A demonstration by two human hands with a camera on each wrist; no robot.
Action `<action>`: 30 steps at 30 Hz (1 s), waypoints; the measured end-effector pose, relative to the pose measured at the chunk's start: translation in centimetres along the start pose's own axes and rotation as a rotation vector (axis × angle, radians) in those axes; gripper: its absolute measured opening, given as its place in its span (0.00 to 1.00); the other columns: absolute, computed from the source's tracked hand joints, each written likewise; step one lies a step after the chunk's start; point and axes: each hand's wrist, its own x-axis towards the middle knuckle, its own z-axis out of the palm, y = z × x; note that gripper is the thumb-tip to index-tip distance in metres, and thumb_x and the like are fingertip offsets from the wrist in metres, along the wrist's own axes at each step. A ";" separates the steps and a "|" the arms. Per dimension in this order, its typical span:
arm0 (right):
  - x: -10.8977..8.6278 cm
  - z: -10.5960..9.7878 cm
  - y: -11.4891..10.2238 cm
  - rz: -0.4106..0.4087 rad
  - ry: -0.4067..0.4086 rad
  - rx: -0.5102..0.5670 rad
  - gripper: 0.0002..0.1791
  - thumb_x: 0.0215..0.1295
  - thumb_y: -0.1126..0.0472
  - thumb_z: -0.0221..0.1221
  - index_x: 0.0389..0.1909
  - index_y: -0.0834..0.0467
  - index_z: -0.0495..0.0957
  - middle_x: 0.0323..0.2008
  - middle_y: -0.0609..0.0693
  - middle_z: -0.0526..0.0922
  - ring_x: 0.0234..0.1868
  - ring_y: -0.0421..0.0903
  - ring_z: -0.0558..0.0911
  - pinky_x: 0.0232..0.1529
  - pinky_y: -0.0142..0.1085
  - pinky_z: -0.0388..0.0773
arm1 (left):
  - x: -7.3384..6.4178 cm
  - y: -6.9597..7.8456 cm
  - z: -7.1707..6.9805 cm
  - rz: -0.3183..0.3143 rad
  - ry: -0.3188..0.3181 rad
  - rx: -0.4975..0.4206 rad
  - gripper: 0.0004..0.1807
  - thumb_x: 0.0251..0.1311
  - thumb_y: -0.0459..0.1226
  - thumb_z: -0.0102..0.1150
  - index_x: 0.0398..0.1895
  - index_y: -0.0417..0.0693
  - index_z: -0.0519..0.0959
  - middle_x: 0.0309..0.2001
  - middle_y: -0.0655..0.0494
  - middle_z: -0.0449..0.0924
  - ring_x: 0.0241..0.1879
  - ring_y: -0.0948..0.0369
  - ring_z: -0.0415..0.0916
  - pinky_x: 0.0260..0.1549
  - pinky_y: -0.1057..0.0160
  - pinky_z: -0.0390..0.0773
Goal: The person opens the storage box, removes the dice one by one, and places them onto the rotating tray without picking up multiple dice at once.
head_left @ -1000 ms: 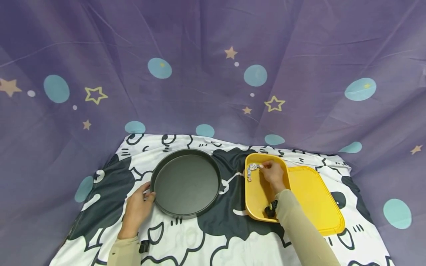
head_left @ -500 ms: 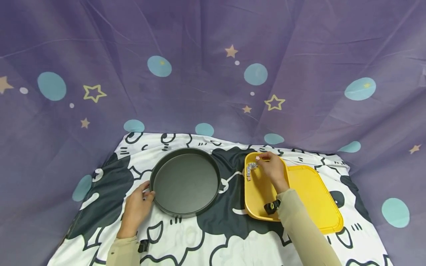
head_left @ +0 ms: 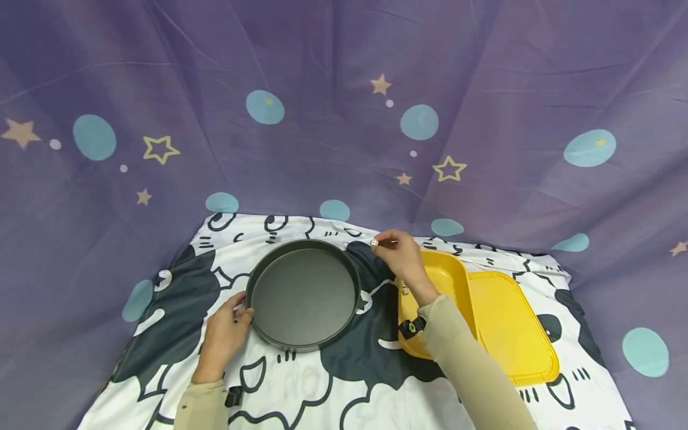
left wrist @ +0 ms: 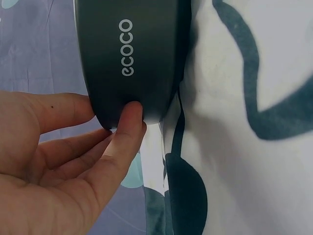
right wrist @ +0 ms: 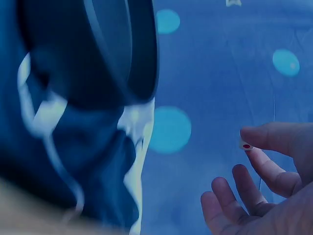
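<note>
An even, matt, metal-like finish is shown by the pan (head_left: pixel 306 297), glossy, moulded plastic by the box (head_left: pixel 451 278) and lid (head_left: pixel 513 325), smooth, plastic-looking faces by the die (head_left: pixel 374 242), and soft, creased cloth by the sheet (head_left: pixel 301 385), curtain (head_left: pixel 333 152) and sleeves (head_left: pixel 473 364).

A creased purple fabric backdrop (head_left: pixel 333 48) fills the upper part of the head view and runs down both sides. It is printed with teal ovals (head_left: pixel 420 122), peach and yellow stars (head_left: pixel 381 85) and small white dots (head_left: pixel 389 103). Across the lower middle spreads a rumpled white cloth (head_left: pixel 301 388) with dark grey patches and black cartoon lines. A flat yellow lid (head_left: pixel 513 331) lies at lower right.
</note>
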 end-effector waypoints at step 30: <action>1.0 14.2 -3.3 -0.130 -0.179 -0.068 0.06 0.58 0.62 0.71 0.36 0.54 0.85 0.37 0.47 0.85 0.37 0.44 0.83 0.42 0.36 0.79 | -0.1 -0.3 -0.1 -0.007 0.003 -0.046 0.25 0.69 0.33 0.57 0.68 0.34 0.70 0.60 0.36 0.77 0.56 0.43 0.78 0.59 0.41 0.71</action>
